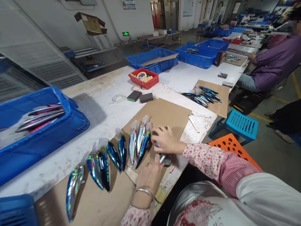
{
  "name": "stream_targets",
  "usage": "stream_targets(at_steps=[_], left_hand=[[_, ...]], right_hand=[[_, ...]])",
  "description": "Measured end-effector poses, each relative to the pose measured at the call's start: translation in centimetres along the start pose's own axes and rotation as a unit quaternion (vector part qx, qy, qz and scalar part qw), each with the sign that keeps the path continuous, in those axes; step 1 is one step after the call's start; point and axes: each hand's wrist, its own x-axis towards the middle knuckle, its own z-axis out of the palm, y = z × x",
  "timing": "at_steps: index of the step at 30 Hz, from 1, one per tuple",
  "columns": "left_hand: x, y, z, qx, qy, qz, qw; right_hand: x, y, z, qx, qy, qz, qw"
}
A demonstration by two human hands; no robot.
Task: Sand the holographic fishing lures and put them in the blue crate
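Close together at the board's right edge, both my hands are closed. My left hand point(150, 175), with a bangle on its wrist, has its fingertips pressed to a shiny fishing lure point(162, 158), mostly hidden by the hands. Under that lure shows part of a dark grey block point(167, 160). My right hand point(167, 140) curls around something dark just above; what it grips is mostly covered by the fingers. Left of my hands, several blue and silver lures with clear lips point(122, 150) lie in a fanned row on the cardboard point(105, 204).
A blue bin point(77, 121) of pink and silver lures stands at left. Beyond the row are two dark sanding blocks point(146, 98), a tape roll point(118, 99) and a red tray point(154, 82). More lures point(204, 95) lie at right. A person in purple point(275, 67) sits farther along.
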Motion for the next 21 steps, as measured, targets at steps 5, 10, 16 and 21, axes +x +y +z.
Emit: stream_targets(at_steps=[5,10,16,21], left_hand=[[-1.3,-0.1,0.4,-0.021,0.024,-0.032,0.999],[-2.7,-0.5,1.7,-0.070,0.139,-0.107,0.982],[-3.2,0.1,3.0,-0.160,0.152,-0.093,0.971],[-2.9,1.5,2.6,-0.192,0.041,-0.095,0.976]], right_hand=[[0.6,0.7,-0.8,0.023,0.094,0.095,0.991],[0.5,2.6,-1.9,0.070,0.135,0.168,0.974],[-0.2,2.0,-0.3,0.078,0.086,0.199,0.973],[-1.9,1.1,1.1,0.059,0.053,0.223,0.972]])
